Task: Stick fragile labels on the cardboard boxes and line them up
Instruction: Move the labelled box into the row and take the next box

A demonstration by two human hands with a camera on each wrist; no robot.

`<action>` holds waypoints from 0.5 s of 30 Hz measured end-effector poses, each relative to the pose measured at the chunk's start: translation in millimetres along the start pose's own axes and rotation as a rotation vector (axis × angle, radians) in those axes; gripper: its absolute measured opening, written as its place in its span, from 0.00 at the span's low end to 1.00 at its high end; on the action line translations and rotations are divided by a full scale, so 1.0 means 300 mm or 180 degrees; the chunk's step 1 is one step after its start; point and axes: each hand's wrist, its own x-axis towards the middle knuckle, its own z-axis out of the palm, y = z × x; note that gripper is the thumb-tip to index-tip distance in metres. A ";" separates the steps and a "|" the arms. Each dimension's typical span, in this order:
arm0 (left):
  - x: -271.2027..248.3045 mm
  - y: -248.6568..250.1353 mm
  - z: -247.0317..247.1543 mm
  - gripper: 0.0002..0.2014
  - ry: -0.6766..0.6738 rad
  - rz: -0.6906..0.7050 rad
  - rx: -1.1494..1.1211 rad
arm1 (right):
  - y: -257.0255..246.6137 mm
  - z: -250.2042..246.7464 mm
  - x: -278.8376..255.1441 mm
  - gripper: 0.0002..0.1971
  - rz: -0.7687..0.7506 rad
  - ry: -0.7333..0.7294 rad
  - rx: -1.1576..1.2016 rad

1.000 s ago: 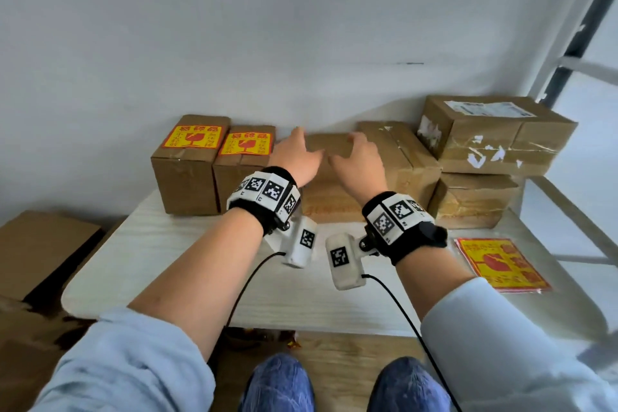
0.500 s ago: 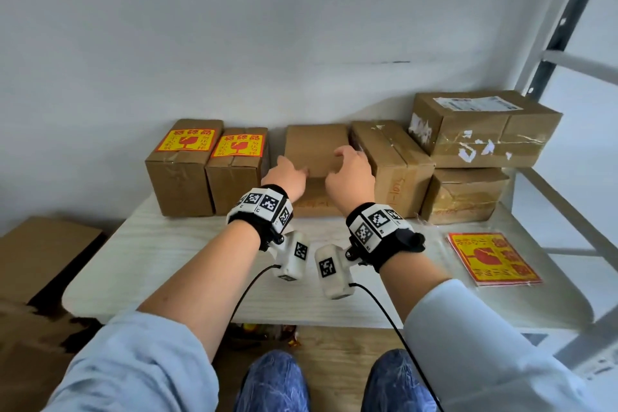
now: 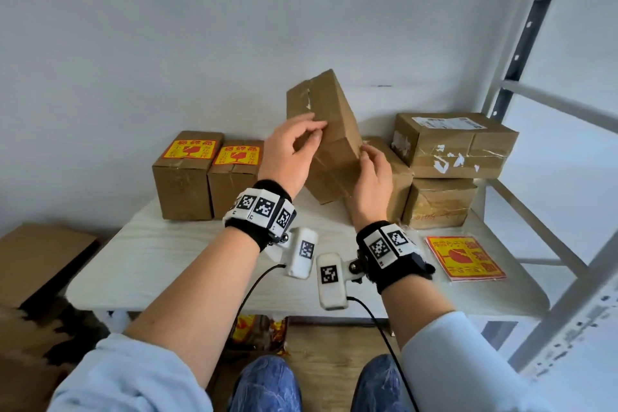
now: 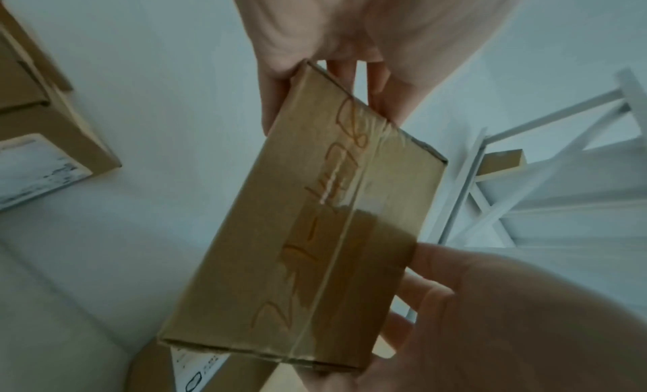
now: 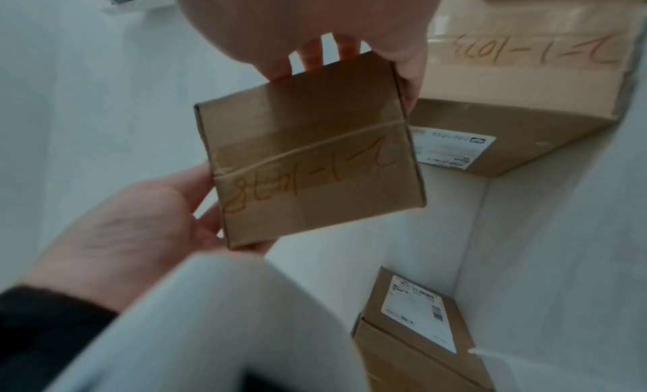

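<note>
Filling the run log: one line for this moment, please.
left hand: grips lifted box | right hand: grips same box | labelled boxes: two | label sheets: on table

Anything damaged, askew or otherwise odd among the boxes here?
The large box stacked at the right has torn white label scraps on its front. The box held by the left hand and right hand is tilted off the table, simply mid-lift. The two labelled boxes stand straight.
</note>
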 end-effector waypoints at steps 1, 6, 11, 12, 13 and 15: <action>-0.011 0.018 0.002 0.10 -0.0004 0.0010 0.0099 | 0.005 -0.010 -0.012 0.20 0.0027 0.0032 0.0078; -0.062 0.115 0.018 0.40 -0.0133 -0.0667 -0.0083 | -0.007 -0.074 -0.057 0.15 0.0347 -0.0020 0.0478; -0.113 0.149 0.036 0.50 -0.0380 -0.0708 -0.0147 | -0.060 -0.132 -0.045 0.30 0.0728 -0.0542 0.0786; -0.123 0.149 0.043 0.45 -0.0382 -0.0605 -0.0299 | -0.072 -0.142 -0.042 0.30 0.0750 -0.0608 0.0857; -0.132 0.156 0.045 0.39 -0.0441 -0.0570 -0.0552 | -0.080 -0.151 -0.040 0.30 0.0780 -0.0641 0.0891; -0.144 0.177 0.048 0.27 -0.0766 -0.0461 -0.0950 | -0.069 -0.170 -0.036 0.36 0.0886 -0.0611 0.0912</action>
